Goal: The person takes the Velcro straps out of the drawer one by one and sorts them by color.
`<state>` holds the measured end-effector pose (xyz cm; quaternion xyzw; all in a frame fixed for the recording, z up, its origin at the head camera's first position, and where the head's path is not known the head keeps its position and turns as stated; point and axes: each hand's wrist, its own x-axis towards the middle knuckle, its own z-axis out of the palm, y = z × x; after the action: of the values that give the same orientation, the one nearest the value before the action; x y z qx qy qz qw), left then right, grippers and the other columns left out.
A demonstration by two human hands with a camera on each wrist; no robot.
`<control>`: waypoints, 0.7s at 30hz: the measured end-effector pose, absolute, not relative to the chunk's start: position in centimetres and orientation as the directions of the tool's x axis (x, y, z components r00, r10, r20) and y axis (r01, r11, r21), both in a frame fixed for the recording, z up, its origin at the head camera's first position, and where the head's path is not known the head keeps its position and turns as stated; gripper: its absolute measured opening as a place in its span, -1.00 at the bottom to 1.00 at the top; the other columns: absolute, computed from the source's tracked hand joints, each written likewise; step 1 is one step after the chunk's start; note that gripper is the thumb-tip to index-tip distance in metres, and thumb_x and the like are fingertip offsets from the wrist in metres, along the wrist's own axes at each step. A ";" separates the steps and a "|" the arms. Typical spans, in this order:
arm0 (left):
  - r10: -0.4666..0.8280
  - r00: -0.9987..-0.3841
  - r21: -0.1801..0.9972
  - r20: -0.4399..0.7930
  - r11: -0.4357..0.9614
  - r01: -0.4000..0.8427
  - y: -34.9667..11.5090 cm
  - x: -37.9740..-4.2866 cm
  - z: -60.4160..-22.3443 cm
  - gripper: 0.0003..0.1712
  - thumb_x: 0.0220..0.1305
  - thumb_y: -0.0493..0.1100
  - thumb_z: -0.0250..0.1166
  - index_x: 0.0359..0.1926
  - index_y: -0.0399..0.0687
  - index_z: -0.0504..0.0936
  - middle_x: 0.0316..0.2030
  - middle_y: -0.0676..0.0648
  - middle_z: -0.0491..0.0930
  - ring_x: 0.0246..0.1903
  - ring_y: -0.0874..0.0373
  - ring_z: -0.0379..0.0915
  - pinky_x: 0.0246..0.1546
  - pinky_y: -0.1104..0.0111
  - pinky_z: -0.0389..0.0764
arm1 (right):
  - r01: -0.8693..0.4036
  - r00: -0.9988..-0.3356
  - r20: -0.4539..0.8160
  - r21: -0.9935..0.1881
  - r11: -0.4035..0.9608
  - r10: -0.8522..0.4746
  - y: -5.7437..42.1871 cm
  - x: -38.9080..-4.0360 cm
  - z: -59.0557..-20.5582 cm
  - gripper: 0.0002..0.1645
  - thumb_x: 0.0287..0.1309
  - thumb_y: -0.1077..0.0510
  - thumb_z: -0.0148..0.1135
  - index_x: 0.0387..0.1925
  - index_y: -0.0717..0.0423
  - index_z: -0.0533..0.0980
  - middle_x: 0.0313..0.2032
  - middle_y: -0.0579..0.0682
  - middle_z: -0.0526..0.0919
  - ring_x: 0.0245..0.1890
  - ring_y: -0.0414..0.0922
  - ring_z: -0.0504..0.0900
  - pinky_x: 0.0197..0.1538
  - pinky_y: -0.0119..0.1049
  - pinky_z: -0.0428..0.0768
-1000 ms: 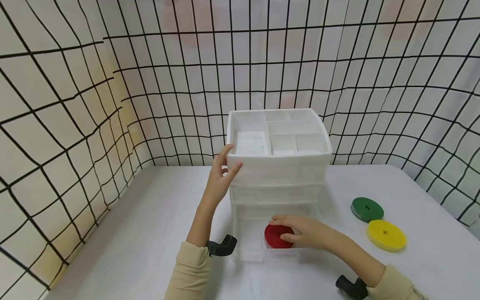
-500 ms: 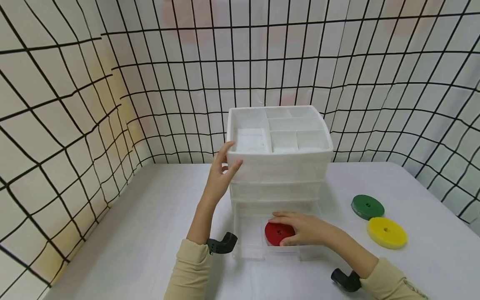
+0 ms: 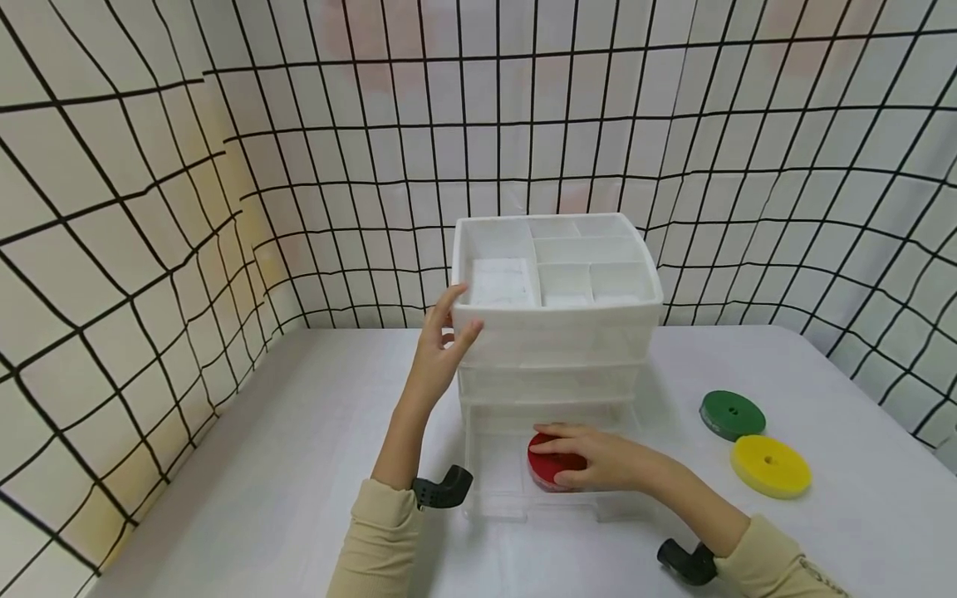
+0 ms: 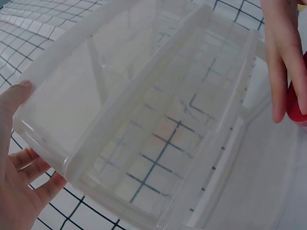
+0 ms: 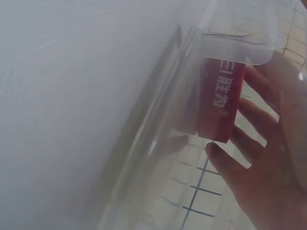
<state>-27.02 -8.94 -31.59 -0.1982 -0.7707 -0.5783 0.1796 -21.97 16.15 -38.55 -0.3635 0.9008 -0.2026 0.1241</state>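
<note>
A white plastic drawer organizer [image 3: 553,340] stands mid-table, its lowest clear drawer [image 3: 495,473] pulled out. My left hand [image 3: 437,353] grips its upper left corner, thumb on the front and fingers at the side. The left wrist view shows this left hand [image 4: 24,182] at the translucent drawer fronts. Inside the open drawer, in the right part, lies a red tape roll [image 3: 546,472]. My right hand [image 3: 609,461] rests over it with fingers straight across its top and thumb by the front edge. White print shows on the roll's side [image 5: 223,100] in the right wrist view.
A green roll [image 3: 733,415] and a yellow roll [image 3: 770,467] lie side by side on the white table [image 3: 321,465], right of the organizer. Black grid netting [image 3: 561,124] over white sheeting surrounds the back and sides. The organizer's top tray [image 3: 497,282] has several compartments.
My right hand's fingers have shifted from the red roll's far edge onto its top. The left hand stays on the organizer's corner.
</note>
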 end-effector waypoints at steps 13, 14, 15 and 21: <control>0.108 -0.873 0.841 0.476 0.234 0.487 -8.7 -25.6 -30.2 -0.39 0.25 -0.11 0.16 0.30 0.11 0.19 0.02 -0.20 0.26 -0.09 0.07 0.25 -0.04 0.16 0.37 | -0.584 -0.721 -0.084 -0.460 0.668 -0.688 15.9 -22.1 -38.9 -0.34 -0.02 -0.04 0.31 0.16 -0.15 0.34 0.30 0.06 0.21 0.20 0.07 0.28 -0.05 -0.06 0.55; 0.106 -0.873 0.841 0.477 0.235 0.488 -8.8 -25.9 -30.5 -0.39 0.25 -0.09 0.16 0.30 0.15 0.20 0.02 -0.18 0.26 -0.09 0.08 0.25 -0.05 0.17 0.38 | -0.582 -0.722 -0.085 -0.462 0.669 -0.687 15.9 -22.1 -38.9 -0.34 -0.02 -0.04 0.31 0.16 -0.14 0.34 0.30 0.06 0.22 0.20 0.07 0.28 -0.05 -0.05 0.55; 0.104 -0.873 0.841 0.476 0.237 0.487 -8.8 -26.2 -30.8 -0.39 0.24 -0.07 0.17 0.29 0.19 0.20 0.03 -0.17 0.26 -0.09 0.09 0.26 -0.05 0.19 0.38 | -0.578 -0.725 -0.086 -0.464 0.672 -0.683 15.9 -22.1 -38.9 -0.35 -0.02 -0.04 0.31 0.16 -0.14 0.35 0.29 0.06 0.22 0.19 0.06 0.28 -0.05 -0.05 0.55; 0.096 -0.859 0.823 0.502 0.253 0.509 -8.9 -27.1 -31.7 -0.40 0.23 0.02 0.17 0.27 0.31 0.21 -0.01 -0.09 0.28 -0.11 0.14 0.28 -0.10 0.31 0.40 | -0.536 -0.760 -0.087 -0.477 0.696 -0.645 15.9 -22.0 -38.7 -0.33 -0.06 -0.03 0.33 0.15 -0.10 0.37 0.26 0.09 0.27 0.16 0.08 0.29 -0.10 -0.03 0.57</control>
<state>-27.10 -8.95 -31.72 -0.1964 -0.7711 -0.5788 0.1782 -21.95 15.95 -38.74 -0.3235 0.9125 -0.2172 0.1249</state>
